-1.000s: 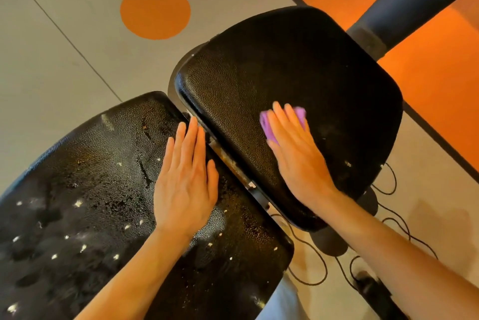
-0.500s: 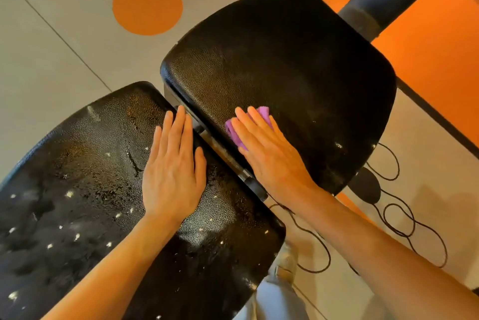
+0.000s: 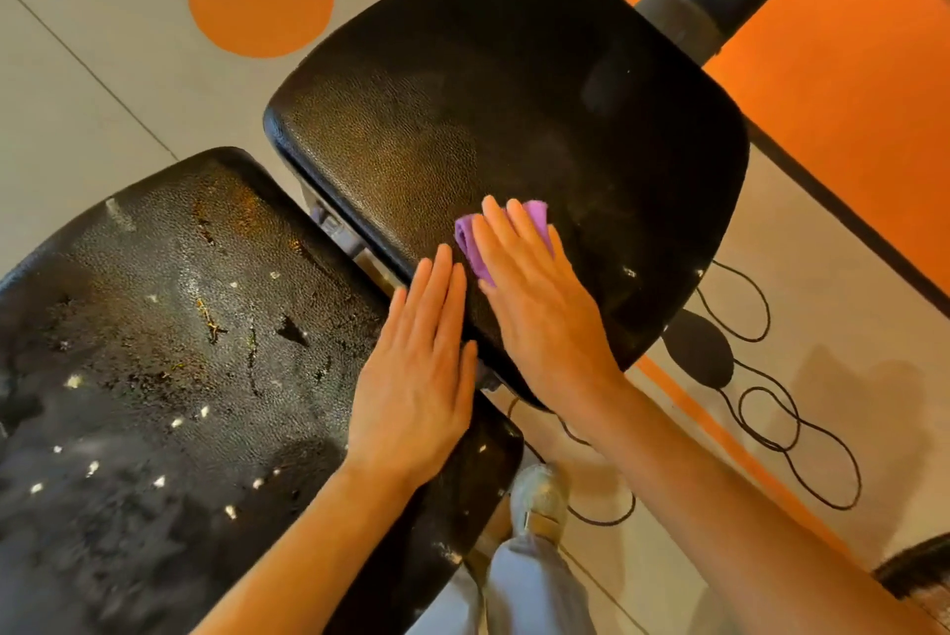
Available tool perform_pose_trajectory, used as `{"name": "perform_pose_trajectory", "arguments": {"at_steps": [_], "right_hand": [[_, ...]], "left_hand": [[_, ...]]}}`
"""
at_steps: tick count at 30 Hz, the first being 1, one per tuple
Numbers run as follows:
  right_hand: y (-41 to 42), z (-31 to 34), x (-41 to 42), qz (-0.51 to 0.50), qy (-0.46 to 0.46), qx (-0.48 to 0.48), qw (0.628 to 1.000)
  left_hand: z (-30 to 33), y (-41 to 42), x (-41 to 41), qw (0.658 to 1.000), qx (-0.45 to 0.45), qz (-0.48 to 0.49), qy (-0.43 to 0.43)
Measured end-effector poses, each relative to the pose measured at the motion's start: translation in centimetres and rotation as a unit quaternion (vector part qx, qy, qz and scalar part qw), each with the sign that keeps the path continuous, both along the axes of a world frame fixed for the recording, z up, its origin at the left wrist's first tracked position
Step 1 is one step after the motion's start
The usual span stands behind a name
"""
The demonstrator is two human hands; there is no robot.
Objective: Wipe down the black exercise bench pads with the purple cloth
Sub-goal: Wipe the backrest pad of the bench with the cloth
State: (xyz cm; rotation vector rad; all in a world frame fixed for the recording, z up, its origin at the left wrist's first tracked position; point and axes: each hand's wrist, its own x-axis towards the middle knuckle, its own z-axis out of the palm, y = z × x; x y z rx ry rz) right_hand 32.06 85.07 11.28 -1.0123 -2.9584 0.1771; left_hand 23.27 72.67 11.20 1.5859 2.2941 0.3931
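Purple cloth [image 3: 534, 215] is pressed flat under the open right hand [image 3: 540, 305] on the seat pad [image 3: 514, 95], unwiped leather lying toward twelve o'clock, left hand [image 3: 416, 377] open alongside.

The right hand [image 3: 540, 310] hides most of the purple cloth [image 3: 475, 244]. The cracked pad [image 3: 169, 377] runs off the frame at nine and six o'clock; its lower-left surface is blurred.

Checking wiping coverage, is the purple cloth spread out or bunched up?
Bunched up: the purple cloth shows only as a small wad beneath the right hand.
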Motion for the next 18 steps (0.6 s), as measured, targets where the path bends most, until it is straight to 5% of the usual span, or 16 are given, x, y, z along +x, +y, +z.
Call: {"name": "perform_pose_trajectory", "arguments": {"at_steps": [6,9,12,15,18], "right_hand": [[-1.0,-0.2,8.3,0.078,-0.019,0.038,0.996],[6.2,-0.2,5.0,-0.082,0.002,0.015,0.997],[4.2,0.5,4.3,-0.169,0.037,-0.016,0.985],[-3.6,1.0,7.0,-0.066,0.017,-0.009,0.998],[0.4,0.6,9.2,0.027,0.001,0.024,0.999]], "left_hand": [[0.1,0.1,0.0,1.000,-0.014,-0.008,0.005],[0.2,0.0,-0.2,1.000,-0.022,-0.007,0.006],[0.3,0.1,-0.1,1.000,-0.027,-0.006,-0.008],[0.4,0.2,-0.2,0.999,-0.033,-0.007,0.002],[0.5,0.3,-0.2,0.999,-0.041,-0.015,0.016]]}}
